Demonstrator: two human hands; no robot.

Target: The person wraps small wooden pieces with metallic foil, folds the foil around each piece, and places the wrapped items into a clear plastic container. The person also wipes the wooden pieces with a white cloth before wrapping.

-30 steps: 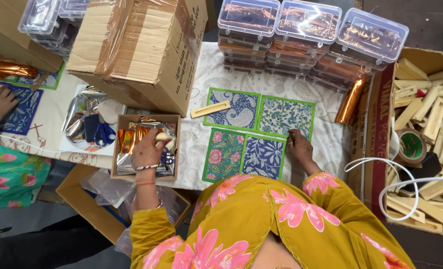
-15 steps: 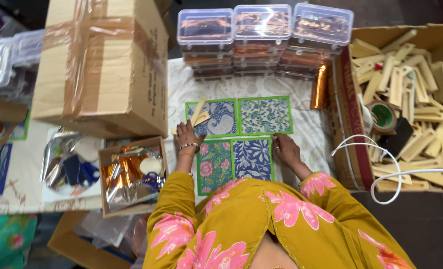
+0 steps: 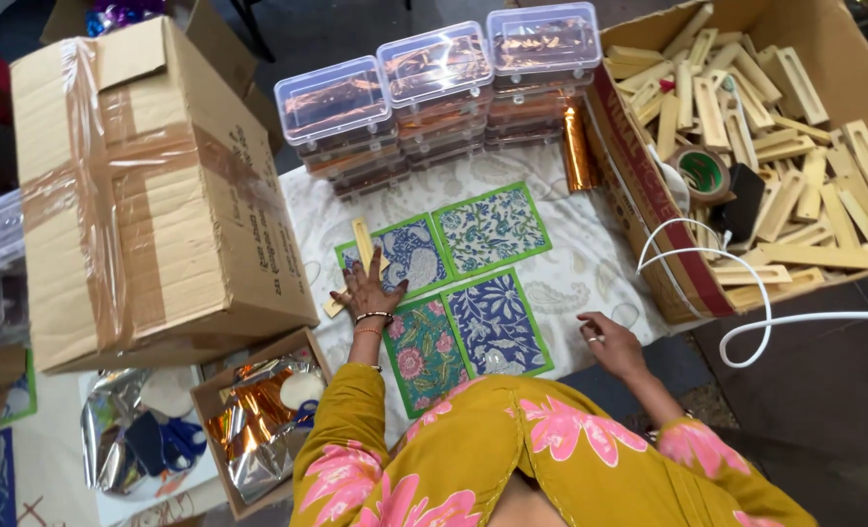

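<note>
Fingers of left hand (image 3: pixel 368 290) spread flat on one wooden strip (image 3: pixel 362 244), right hand (image 3: pixel 610 344) loosely open on tabletop (image 3: pixel 590 263), four cards (image 3: pixel 493 226) between.

I see my left hand (image 3: pixel 367 290) stretched forward, palm down, fingers spread wide and flat, bangles at the wrist, the yellow floral sleeve bent at the elbow. My right hand (image 3: pixel 610 344) lies lower and off to the right, palm down, fingers loosely curled, holding nothing.

Cardboard box (image 3: pixel 151 185) left, open cloth (image 3: pixel 590 263) right
</note>
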